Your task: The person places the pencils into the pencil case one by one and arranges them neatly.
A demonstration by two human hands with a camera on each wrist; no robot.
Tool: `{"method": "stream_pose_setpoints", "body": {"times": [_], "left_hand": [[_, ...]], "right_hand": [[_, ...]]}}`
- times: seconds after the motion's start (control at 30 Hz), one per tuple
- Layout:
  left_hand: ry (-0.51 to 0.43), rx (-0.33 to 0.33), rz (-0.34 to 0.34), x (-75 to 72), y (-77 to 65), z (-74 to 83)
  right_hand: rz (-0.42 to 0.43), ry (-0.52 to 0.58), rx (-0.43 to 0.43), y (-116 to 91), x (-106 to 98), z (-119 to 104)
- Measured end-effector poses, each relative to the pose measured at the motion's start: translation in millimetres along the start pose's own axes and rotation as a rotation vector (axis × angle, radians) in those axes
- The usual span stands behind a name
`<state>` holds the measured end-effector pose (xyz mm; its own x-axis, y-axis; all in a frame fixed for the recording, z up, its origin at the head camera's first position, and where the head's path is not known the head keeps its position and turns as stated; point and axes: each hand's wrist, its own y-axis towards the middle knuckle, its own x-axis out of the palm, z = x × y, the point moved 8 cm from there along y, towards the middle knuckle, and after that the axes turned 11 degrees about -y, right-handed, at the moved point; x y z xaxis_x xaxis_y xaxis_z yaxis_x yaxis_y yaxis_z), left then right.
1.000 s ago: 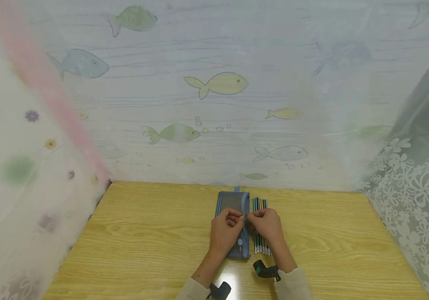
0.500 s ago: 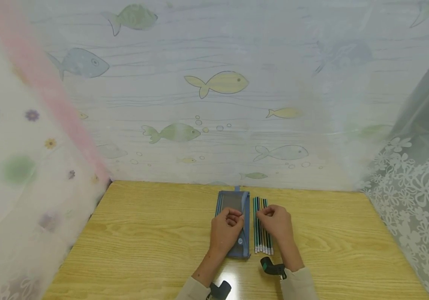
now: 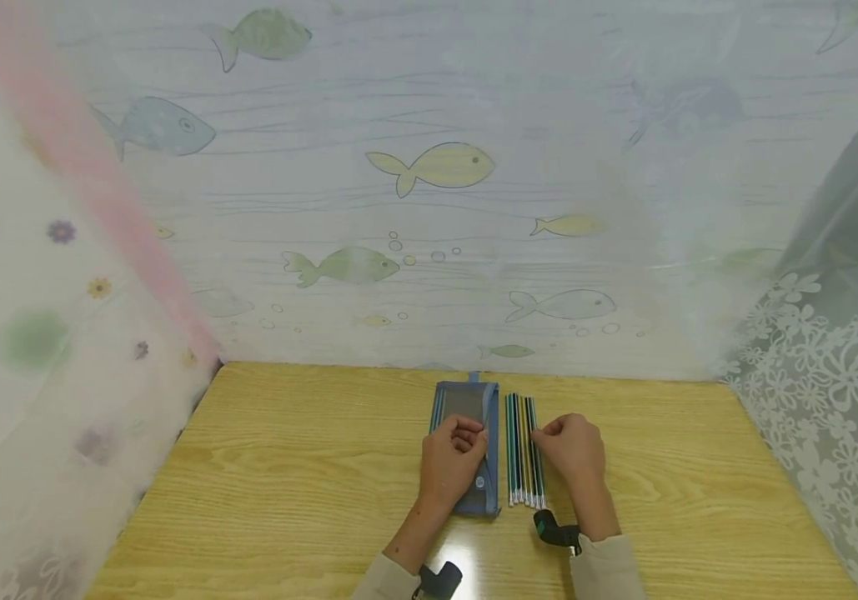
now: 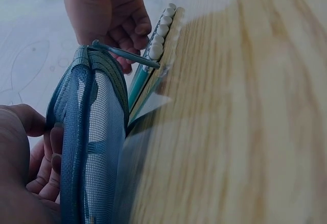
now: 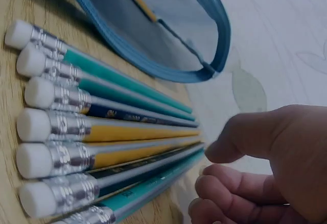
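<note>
1. Nearest the person, the white eraser ends of the pencils stick out in a row. The pencils lie side by side on the table, just right of the mesh pouch.
2. The pencils should be light and stiff, with smooth painted shafts that may slip or roll; their tips are probably the fragile part. Mid-shaft looks the best place to take hold, where one can be parted from its neighbours.
3. The pouch should be light and soft, its mesh likely to sag unless steadied. Its mouth gapes toward the pencils; the blue edge, about mid-length, offers a firm hold.
4. The left hand has its grip there, thumb and fingers pinching that edge.
5. The right hand is curled at the outer side of the row, thumb and forefinger nearly meeting; I cannot tell whether its grip pinches the outermost pencil or only hangs beside it.
6. Farthest off, the pouch's small tab points toward the fish-print backdrop.
</note>
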<state>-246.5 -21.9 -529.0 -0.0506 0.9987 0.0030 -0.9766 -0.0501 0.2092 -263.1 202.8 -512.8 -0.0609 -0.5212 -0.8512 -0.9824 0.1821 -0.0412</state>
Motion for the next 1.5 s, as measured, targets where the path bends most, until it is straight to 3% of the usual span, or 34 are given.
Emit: {"method": "stream_pose_setpoints", "body": {"times": [0.33,0.57,1.0,1.5], "left_hand": [[0.005,0.004,-0.002,0.9,0.8,-0.6],[-0.013,-0.002,-0.003,0.7,0.1,-1.4],[0.003,0.028,0.000,-0.3,0.7,-0.8],[0.005,0.011,-0.001,0.7,0.3,-0.9]], "right_hand": [[-0.058,-0.059,0.024,-3.6,3.2,2.4],[-0.089,-0.099,0.090,-3.5,8.2,5.9],[-0.034,-0.169,0.132,2.2,16.3,6.3],[-0.036,-0.146,0.089,-0.7,10.3,5.4]]}}
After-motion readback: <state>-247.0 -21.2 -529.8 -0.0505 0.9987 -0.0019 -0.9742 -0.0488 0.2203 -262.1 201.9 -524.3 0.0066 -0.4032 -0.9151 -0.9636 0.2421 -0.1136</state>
